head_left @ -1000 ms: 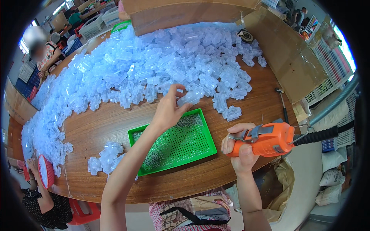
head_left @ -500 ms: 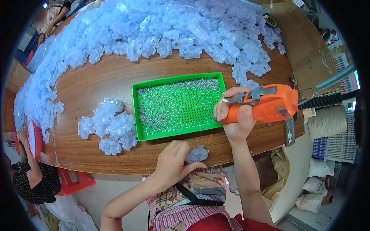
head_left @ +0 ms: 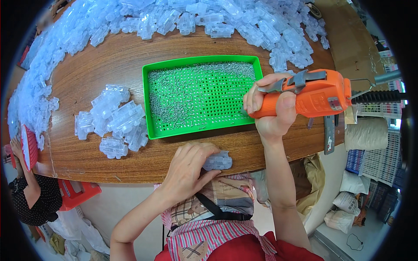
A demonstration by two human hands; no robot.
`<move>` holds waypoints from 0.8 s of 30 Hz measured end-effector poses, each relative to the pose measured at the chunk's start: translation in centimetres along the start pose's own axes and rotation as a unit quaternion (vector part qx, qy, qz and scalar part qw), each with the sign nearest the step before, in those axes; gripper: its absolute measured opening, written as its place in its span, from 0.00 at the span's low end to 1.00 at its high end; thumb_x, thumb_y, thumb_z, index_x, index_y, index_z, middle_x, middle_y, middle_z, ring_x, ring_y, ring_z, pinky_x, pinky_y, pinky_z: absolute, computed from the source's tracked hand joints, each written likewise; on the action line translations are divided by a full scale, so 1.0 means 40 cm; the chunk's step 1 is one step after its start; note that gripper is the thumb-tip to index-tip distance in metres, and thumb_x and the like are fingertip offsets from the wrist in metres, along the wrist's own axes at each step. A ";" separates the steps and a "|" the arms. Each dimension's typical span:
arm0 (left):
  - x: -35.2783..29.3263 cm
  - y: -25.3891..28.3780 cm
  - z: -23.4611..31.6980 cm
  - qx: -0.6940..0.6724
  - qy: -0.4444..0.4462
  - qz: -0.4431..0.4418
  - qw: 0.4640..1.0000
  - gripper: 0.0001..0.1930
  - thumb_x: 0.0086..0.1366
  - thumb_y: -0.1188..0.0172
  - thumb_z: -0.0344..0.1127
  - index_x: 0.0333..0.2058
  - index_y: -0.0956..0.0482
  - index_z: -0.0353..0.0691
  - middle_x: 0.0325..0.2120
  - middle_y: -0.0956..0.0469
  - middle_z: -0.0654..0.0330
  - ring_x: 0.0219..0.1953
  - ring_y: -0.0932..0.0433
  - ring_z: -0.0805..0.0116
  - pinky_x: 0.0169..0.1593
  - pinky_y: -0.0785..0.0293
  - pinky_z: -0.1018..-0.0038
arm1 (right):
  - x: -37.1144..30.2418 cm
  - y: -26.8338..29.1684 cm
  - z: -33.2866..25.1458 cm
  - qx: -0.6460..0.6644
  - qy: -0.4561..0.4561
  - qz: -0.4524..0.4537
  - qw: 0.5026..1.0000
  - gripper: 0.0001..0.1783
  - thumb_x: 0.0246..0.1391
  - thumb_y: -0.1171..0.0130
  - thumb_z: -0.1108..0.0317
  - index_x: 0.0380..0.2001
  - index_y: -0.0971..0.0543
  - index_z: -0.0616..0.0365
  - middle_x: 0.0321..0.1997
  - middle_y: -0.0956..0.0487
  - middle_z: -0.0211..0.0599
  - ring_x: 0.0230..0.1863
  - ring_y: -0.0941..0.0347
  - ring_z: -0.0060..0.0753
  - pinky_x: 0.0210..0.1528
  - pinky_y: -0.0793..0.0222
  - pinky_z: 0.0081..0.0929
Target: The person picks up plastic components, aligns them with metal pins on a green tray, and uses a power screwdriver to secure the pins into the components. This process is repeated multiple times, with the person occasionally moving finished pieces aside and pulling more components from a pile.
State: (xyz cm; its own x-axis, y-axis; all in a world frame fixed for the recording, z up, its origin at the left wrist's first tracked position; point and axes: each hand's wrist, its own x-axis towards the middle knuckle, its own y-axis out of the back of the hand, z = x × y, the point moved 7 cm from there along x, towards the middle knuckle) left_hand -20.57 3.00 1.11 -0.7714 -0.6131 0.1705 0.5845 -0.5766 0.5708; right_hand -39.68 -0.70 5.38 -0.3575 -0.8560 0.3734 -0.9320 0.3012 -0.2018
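Note:
My right hand (head_left: 274, 104) is wrapped round an orange electric screwdriver (head_left: 315, 98) with a grey lever along its top. The tool lies nearly level, its tip end pointing left over the right side of a green perforated tray (head_left: 201, 132). Small silver screws (head_left: 172, 106) are spread in that tray, thickest along its far and left sides. At the table's near edge, my left hand (head_left: 187, 167) grips a clear plastic housing (head_left: 218, 161) between thumb and fingers. Its left end is hidden by the hand, and it appears to rest on the wood.
Several clear housings (head_left: 114, 115) lie in a small heap left of the tray. A big pile of them (head_left: 183, 21) curves round the table's (head_left: 87, 167) far and left sides. Another person's arm (head_left: 30, 187) is by a red basket (head_left: 29, 148) at far left. A black coiled cord (head_left: 379, 96) trails from the screwdriver.
The whole view has tipped downward, so the table and its things sit higher in the picture. Both hands keep their grips, with little visible shift against the tray.

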 end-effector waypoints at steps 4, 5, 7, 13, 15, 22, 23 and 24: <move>0.000 0.000 0.002 0.026 -0.013 0.009 1.000 0.34 0.53 0.30 0.35 0.58 0.33 0.40 0.49 0.24 0.54 0.45 0.25 0.55 0.49 0.29 0.65 | -0.005 -0.004 0.001 -0.006 0.000 0.008 1.000 0.32 0.58 0.49 0.38 0.39 0.32 0.61 0.17 0.34 0.31 0.17 0.37 0.25 0.20 0.37 0.25; 0.003 0.000 0.000 0.026 -0.012 0.010 1.000 0.34 0.53 0.30 0.35 0.58 0.33 0.40 0.49 0.24 0.54 0.45 0.25 0.55 0.49 0.29 0.65 | -0.005 -0.003 0.002 -0.007 -0.001 0.007 1.000 0.32 0.58 0.49 0.38 0.40 0.31 0.61 0.17 0.34 0.31 0.17 0.37 0.25 0.21 0.37 0.25; 0.004 0.007 0.002 0.021 -0.022 0.036 0.999 0.37 0.49 0.26 0.39 0.57 0.31 0.39 0.48 0.23 0.54 0.47 0.23 0.53 0.50 0.28 0.63 | -0.008 -0.004 0.001 -0.007 -0.005 0.003 1.000 0.32 0.58 0.49 0.38 0.40 0.31 0.62 0.17 0.34 0.31 0.17 0.37 0.25 0.21 0.37 0.26; -0.014 0.025 -0.025 -0.138 0.060 0.126 0.981 0.40 0.51 0.25 0.38 0.60 0.37 0.39 0.44 0.20 0.54 0.41 0.18 0.59 0.47 0.22 0.67 | -0.013 -0.004 -0.047 0.027 0.016 0.003 1.000 0.39 0.56 0.49 0.32 0.45 0.30 0.64 0.19 0.32 0.31 0.19 0.36 0.25 0.23 0.38 0.25; 0.003 0.039 -0.016 -0.133 0.041 0.162 0.977 0.42 0.49 0.23 0.37 0.59 0.38 0.36 0.42 0.19 0.54 0.41 0.17 0.61 0.48 0.22 0.69 | -0.006 -0.014 -0.128 0.075 0.066 -0.038 0.994 0.41 0.55 0.52 0.29 0.46 0.30 0.63 0.20 0.31 0.30 0.19 0.36 0.24 0.23 0.38 0.24; 0.093 0.082 0.002 0.055 -0.040 0.220 0.973 0.47 0.46 0.23 0.41 0.60 0.43 0.37 0.46 0.19 0.61 0.56 0.25 0.53 0.68 0.51 0.50 | -0.048 -0.096 -0.252 0.068 0.152 -0.120 0.979 0.40 0.53 0.48 0.28 0.45 0.32 0.59 0.21 0.30 0.30 0.20 0.34 0.25 0.25 0.33 0.26; 0.102 0.080 -0.004 0.045 -0.024 0.198 0.979 0.47 0.46 0.23 0.41 0.60 0.43 0.38 0.45 0.18 0.61 0.55 0.25 0.54 0.67 0.50 0.51 | -0.048 -0.102 -0.249 0.059 0.140 -0.139 0.978 0.40 0.53 0.48 0.28 0.45 0.32 0.59 0.22 0.30 0.30 0.21 0.34 0.25 0.26 0.33 0.27; 0.108 0.083 -0.008 0.038 -0.007 0.177 0.984 0.46 0.46 0.23 0.41 0.60 0.43 0.38 0.44 0.18 0.60 0.54 0.25 0.54 0.67 0.48 0.51 | -0.048 -0.112 -0.245 0.053 0.129 -0.159 0.977 0.40 0.53 0.48 0.28 0.45 0.33 0.58 0.23 0.29 0.30 0.21 0.33 0.26 0.26 0.33 0.27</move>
State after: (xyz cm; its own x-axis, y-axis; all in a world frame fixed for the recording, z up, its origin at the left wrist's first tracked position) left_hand -21.88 -1.74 3.50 -0.5274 -0.7598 0.3802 0.7966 -0.2866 0.5323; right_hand -35.40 3.72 14.46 -0.0670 -0.7612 0.6450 -0.9917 -0.0203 -0.1269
